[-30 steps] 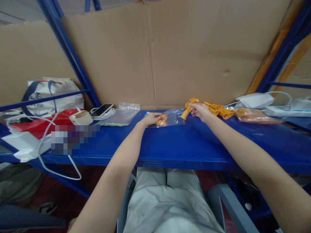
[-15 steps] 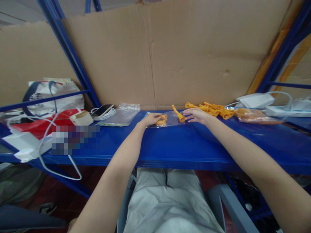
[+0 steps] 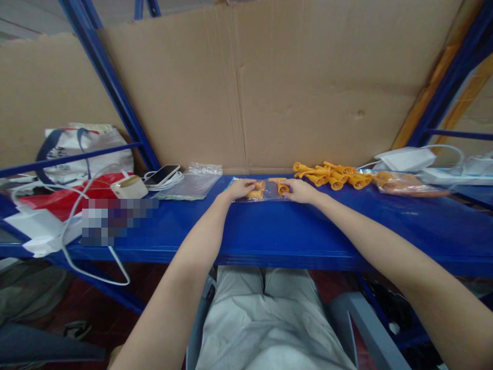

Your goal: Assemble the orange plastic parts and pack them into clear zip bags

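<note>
My left hand [image 3: 242, 189] is closed at the left end of a clear plastic bag [image 3: 270, 194] lying flat on the blue shelf. Yellow plastic toy horns [image 3: 256, 192] lie against its fingertips, apparently inside the bag. At the bag's right end, my right hand [image 3: 301, 190] grips another horn [image 3: 284, 189] between thumb and fingers, its flared mouth facing me. Just beyond that hand, several loose yellow horns [image 3: 336, 180] form a pile near the cardboard wall.
Flat clear bags [image 3: 192, 182] lie left, beside a phone [image 3: 162, 176] on a coiled white cable. A filled bag of orange items [image 3: 410, 185] and a white power strip [image 3: 442, 177] sit right. Cardboard [image 3: 300, 87] backs the blue shelf [image 3: 277, 231].
My right hand let go of the horn it held, which turned in the air, then gripped it again lower and further left over the bag. My left hand stayed put.
</note>
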`<state>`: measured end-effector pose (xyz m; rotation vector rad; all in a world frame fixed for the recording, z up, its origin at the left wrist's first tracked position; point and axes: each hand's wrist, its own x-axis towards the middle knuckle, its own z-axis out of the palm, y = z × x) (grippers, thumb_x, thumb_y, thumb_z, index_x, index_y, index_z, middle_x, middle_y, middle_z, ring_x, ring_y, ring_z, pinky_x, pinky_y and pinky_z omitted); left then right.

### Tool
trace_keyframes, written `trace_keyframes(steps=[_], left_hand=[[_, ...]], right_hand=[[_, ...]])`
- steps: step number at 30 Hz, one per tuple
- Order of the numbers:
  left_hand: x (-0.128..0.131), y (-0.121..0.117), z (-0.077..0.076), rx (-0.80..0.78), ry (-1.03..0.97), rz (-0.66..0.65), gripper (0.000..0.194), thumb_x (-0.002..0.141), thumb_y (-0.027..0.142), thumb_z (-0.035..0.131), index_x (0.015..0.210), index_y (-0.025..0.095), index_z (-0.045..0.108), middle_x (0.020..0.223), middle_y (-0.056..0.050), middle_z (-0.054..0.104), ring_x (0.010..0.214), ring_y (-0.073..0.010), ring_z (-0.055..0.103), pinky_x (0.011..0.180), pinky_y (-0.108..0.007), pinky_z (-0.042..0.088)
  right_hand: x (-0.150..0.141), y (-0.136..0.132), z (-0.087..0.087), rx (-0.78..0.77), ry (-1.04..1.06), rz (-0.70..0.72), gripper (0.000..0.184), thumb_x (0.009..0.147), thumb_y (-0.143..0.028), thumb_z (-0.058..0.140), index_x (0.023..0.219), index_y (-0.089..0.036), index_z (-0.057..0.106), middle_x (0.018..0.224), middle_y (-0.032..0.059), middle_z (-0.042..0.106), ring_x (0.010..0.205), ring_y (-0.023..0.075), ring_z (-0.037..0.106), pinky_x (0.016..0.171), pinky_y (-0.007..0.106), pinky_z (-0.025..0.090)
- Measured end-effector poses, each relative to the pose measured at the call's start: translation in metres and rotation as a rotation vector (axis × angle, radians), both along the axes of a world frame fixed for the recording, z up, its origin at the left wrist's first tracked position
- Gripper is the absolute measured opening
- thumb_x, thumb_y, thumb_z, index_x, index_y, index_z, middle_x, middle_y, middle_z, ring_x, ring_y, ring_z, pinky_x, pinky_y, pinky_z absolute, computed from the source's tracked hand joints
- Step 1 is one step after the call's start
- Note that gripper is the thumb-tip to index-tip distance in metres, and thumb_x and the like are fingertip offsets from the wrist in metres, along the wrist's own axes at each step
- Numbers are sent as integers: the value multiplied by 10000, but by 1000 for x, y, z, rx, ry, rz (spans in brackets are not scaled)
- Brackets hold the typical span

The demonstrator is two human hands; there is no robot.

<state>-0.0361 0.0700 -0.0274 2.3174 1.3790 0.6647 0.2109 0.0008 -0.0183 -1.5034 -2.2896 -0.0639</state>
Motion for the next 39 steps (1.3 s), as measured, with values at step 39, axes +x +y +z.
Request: trace_keyframes(steps=[39], left_hand=[[-11,0,2,12,3,64,424,886,287,520,1274,185,658,1331,-35,636,1216,-194,610,1068,-270,416]], right_hand=[[2,-2,13,-42,31,-126,309,740,-111,609,1010,-155,753,858,53,750,809,201,696,736,255,515]])
